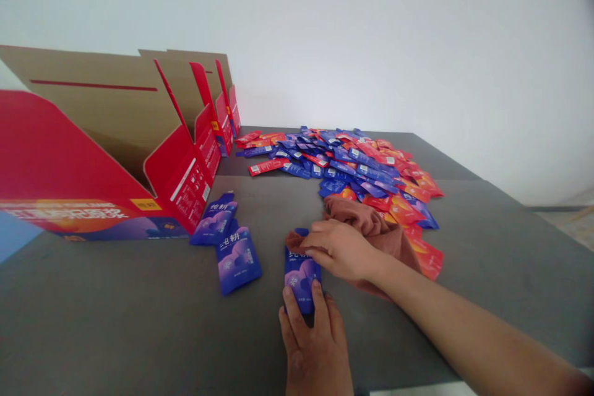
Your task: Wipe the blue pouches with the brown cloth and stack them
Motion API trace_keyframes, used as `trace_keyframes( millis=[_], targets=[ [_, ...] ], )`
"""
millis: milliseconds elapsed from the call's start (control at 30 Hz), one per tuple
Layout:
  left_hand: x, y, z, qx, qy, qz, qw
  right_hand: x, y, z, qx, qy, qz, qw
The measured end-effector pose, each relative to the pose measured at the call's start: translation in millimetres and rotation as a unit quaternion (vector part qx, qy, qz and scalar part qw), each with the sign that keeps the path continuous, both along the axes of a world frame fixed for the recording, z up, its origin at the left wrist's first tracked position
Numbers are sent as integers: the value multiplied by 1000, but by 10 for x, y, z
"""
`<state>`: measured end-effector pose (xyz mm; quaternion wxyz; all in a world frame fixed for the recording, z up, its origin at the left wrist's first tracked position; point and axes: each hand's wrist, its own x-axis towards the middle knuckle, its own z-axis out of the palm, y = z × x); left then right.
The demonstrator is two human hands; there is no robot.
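Note:
A blue-purple pouch point(301, 275) lies flat on the table, its printed front up. My left hand point(315, 346) holds its lower end down, with fingertips on the left and right sides. Bunched in my right hand point(343, 247) is a reddish-brown cloth point(366, 223), a fold of it pressed on the pouch's top end. The rest of the cloth trails right, under my wrist. Part of the pouch's top is covered by the cloth and fingers. Left of it lie two similar pouches, a nearer one point(237, 260) and another point(216, 219) overlapping it.
Red cardboard boxes point(179, 179) with raised flaps stand in a row along the left. A broad heap of blue and red-orange pouches point(352, 164) spreads over the far middle and right of the dark grey table point(139, 315). Behind is a white wall point(352, 43).

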<state>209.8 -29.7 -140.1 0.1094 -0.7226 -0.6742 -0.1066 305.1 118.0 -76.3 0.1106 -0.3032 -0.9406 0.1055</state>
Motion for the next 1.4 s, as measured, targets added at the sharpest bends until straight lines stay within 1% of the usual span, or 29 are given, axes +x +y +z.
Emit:
trace_keyframes(
  millis=[133, 200, 300, 467, 533, 600, 633, 700, 800, 867, 933, 1067, 1167, 1300, 1367, 1400],
  targets=[
    [4, -1, 0, 0, -13, 0, 1000, -30, -68, 37, -25, 20, 80, 996],
    [-4, -3, -9, 1, -7, -2, 1000, -39, -71, 32, -36, 17, 87, 995],
    [-22, -6, -22, 0, 8, -6, 1000, -31, -28, 5, -37, 4, 44, 998],
    [-26, -10, -17, -3, 5, -13, 1000, 11, 64, -37, -22, -20, -41, 999],
    [-18, -10, -15, 3, 5, -10, 1000, 20, 75, -39, -18, -21, -61, 998],
    [-8, -10, -18, 6, 7, -8, 1000, 18, 55, -24, -10, -13, -62, 998],
    [-4, -10, -22, 7, 7, -7, 1000, 12, 32, -10, -6, -5, -54, 999],
    [2, -13, -34, 10, 7, -8, 1000, -13, -35, 27, -5, 13, -14, 1000],
    [6, -19, -52, 11, 17, -9, 1000, -64, -143, 79, -31, 17, 76, 996],
    [4, -22, -60, 7, 22, -9, 1000, -89, -174, 86, -50, 4, 105, 993],
    [-1, -23, -64, 6, 23, -8, 1000, -91, -154, 68, -55, -4, 84, 995],
    [-13, -21, -60, 12, 24, -12, 1000, -35, -15, -8, -36, -11, 2, 999],
    [-15, -19, -55, 14, 19, -13, 1000, 11, 67, -48, -23, -13, -28, 999],
    [-6, -18, -55, 17, 5, -10, 1000, 15, 33, -30, -3, 9, -26, 1000],
    [0, -18, -54, 20, 3, -8, 1000, -13, -45, 6, -3, 29, 2, 1000],
    [2, -19, -53, 20, 2, -7, 1000, -34, -91, 26, -9, 34, 27, 999]
  ],
)
